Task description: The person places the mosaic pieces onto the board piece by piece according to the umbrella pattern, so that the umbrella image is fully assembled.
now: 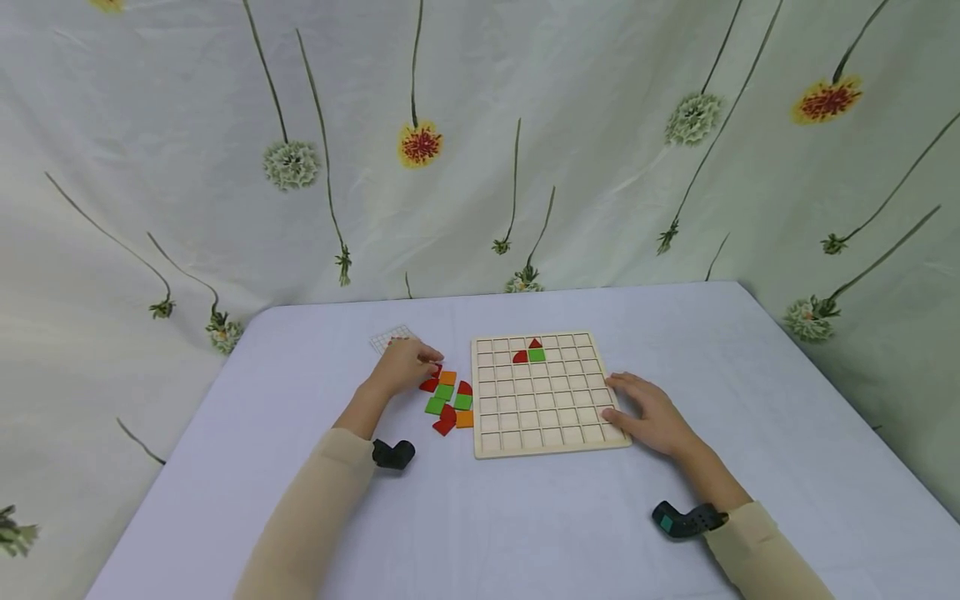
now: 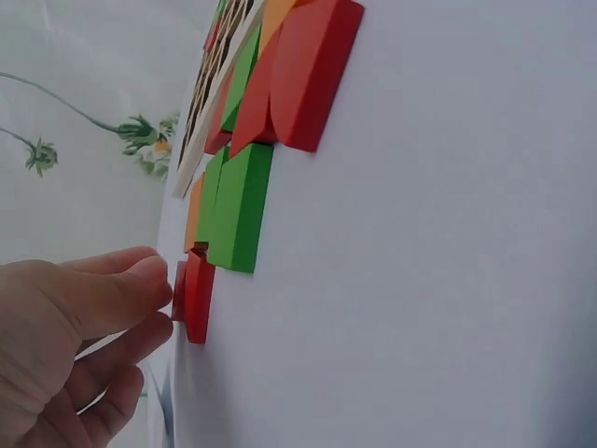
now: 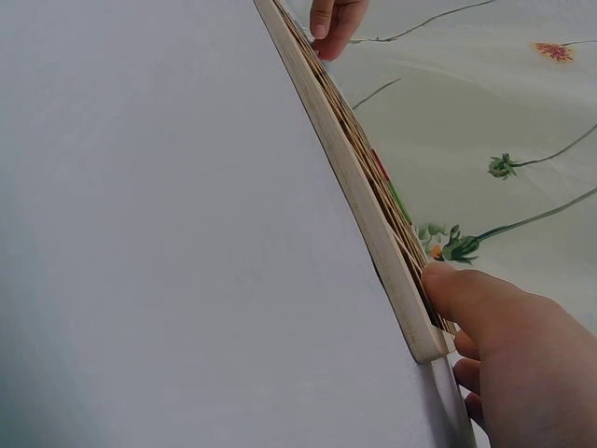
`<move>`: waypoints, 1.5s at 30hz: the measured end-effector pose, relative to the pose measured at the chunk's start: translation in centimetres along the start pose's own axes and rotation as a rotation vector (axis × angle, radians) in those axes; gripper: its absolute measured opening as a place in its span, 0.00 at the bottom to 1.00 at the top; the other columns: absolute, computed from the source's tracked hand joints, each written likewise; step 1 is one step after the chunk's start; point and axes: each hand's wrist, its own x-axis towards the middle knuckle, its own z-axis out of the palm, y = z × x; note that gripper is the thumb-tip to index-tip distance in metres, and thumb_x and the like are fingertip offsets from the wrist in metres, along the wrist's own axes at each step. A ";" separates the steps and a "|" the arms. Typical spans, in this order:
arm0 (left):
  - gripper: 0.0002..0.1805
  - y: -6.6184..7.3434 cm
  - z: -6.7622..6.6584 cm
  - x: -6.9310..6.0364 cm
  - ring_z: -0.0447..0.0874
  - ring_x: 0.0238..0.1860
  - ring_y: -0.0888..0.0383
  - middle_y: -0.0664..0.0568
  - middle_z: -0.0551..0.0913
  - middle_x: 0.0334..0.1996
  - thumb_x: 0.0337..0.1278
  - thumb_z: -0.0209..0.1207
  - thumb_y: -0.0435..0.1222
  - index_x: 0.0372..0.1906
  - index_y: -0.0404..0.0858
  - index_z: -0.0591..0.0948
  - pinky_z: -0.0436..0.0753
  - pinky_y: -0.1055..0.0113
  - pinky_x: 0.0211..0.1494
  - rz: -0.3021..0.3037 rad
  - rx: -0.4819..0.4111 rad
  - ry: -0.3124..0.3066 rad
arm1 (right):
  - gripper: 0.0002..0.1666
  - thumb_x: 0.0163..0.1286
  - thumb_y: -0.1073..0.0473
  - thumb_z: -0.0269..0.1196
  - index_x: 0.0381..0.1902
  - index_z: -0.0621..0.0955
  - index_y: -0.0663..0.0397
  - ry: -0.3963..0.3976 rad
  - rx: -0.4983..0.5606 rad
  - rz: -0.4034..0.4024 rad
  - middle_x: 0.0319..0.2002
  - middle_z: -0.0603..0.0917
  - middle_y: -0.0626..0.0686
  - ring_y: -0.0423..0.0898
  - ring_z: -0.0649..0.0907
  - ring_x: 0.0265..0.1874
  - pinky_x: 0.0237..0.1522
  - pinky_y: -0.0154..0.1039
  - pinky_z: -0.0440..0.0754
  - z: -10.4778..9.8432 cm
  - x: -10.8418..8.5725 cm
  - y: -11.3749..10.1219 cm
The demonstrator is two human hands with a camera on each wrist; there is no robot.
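A square wooden grid board (image 1: 517, 404) lies on the table. Near its far edge sit a red triangle (image 1: 535, 343), a red quarter-circle (image 1: 521, 357) and a green square (image 1: 537, 355). Left of the board is a cluster of loose red, green (image 1: 444, 392) and orange (image 1: 447, 377) pieces. My left hand (image 1: 402, 365) reaches the cluster's far end, thumb and fingertips pinching at a red piece (image 2: 180, 291), which they partly hide. With my right hand (image 1: 654, 418) I hold the board's right edge, the thumb over the grid and the fingers along the side.
A small printed grid card (image 1: 388, 337) lies beyond my left hand, partly covered by it. White cloth covers the table (image 1: 510, 525). Behind it hangs a flower-patterned curtain (image 1: 465, 208). A black band (image 1: 393, 455) is on the left wrist, another (image 1: 686, 521) on the right.
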 end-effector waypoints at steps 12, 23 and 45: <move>0.13 -1.1 0.5 0.0 0.79 0.42 0.51 0.46 0.86 0.41 0.58 0.66 0.31 0.48 0.35 0.87 0.80 0.58 0.47 0.091 0.044 0.034 | 0.34 0.65 0.50 0.65 0.64 0.74 0.66 0.002 0.007 -0.010 0.64 0.71 0.66 0.66 0.66 0.66 0.64 0.64 0.59 -0.1 0.0 0.1; 0.04 -1.3 0.1 -0.2 0.77 0.35 0.52 0.50 0.81 0.29 0.56 0.67 0.32 0.36 0.36 0.85 0.78 0.59 0.42 0.058 0.043 0.067 | 0.34 0.65 0.50 0.65 0.64 0.74 0.66 0.007 0.015 -0.010 0.64 0.71 0.66 0.67 0.66 0.66 0.64 0.64 0.59 -0.1 -0.2 0.2; 0.06 3.0 1.3 1.3 0.78 0.39 0.52 0.49 0.83 0.36 0.62 0.63 0.36 0.40 0.38 0.83 0.81 0.62 0.44 0.005 -0.141 0.052 | 0.34 0.66 0.50 0.65 0.63 0.74 0.66 0.007 0.022 -0.024 0.64 0.71 0.67 0.67 0.66 0.66 0.64 0.64 0.59 0.0 0.0 0.3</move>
